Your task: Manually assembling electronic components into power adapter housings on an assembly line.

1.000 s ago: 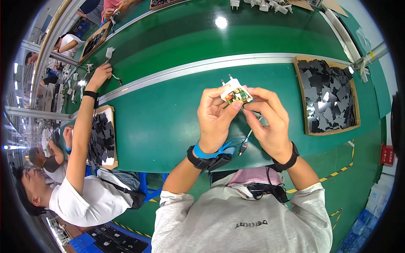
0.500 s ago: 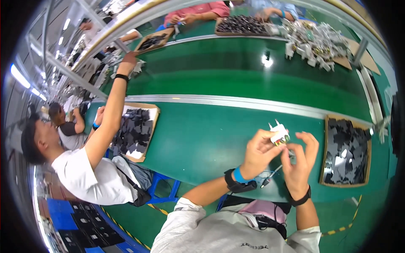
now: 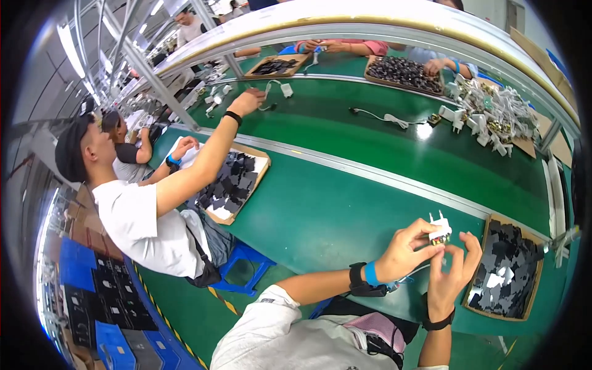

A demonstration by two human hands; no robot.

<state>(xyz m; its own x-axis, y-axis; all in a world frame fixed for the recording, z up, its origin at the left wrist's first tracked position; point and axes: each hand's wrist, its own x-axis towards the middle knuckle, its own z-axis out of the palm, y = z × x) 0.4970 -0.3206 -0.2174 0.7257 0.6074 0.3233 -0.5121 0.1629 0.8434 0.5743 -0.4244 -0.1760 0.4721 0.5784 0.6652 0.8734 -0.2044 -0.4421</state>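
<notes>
My left hand (image 3: 404,251) pinches a white two-pin plug charger (image 3: 439,229) between thumb and fingers, its metal pins pointing up and away. A small circuit board (image 3: 437,241) with green and gold parts shows at the lower, open end of the housing. At that end, the thumb and a fingertip of my right hand (image 3: 451,274) press close to the board, while the other fingers stay raised. A thin cable (image 3: 420,269) runs from beneath my right hand toward my left wrist. My fingers hide where it joins the charger.
A cardboard tray of black pieces (image 3: 507,268) lies at my right. Another such tray (image 3: 262,169) stands left, by a co-worker (image 3: 148,203) in white. Past a metal rail, a corded board (image 3: 394,121) and a charger (image 3: 286,90) lie on the green belt. White plugs (image 3: 493,120) are heaped far right.
The view has tilted up and turned left. A corded board now shows on the belt. The co-worker's reaching hand is now beside a corded charger. My hands keep their hold.
</notes>
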